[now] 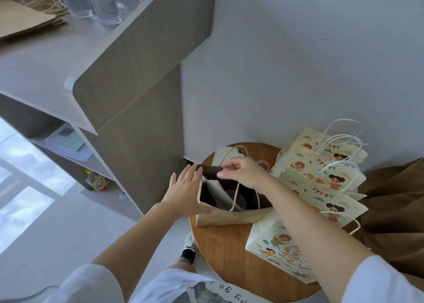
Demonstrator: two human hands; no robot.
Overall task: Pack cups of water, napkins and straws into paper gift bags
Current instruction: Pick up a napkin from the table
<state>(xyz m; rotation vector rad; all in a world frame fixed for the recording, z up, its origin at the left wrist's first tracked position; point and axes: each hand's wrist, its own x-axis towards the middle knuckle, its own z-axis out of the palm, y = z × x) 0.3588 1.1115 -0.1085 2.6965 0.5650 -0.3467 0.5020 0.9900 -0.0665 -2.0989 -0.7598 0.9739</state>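
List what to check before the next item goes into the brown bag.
1. Brown bag mouth open: ok.
2. Left hand flat against the bag's left side: ok.
3. Right hand pinching the far rim: ok.
4. Rope handle clear of the opening: not ok, it droops inside.
5. Napkin inside: ok.
6. Cup inside: cannot tell, the interior is dark.
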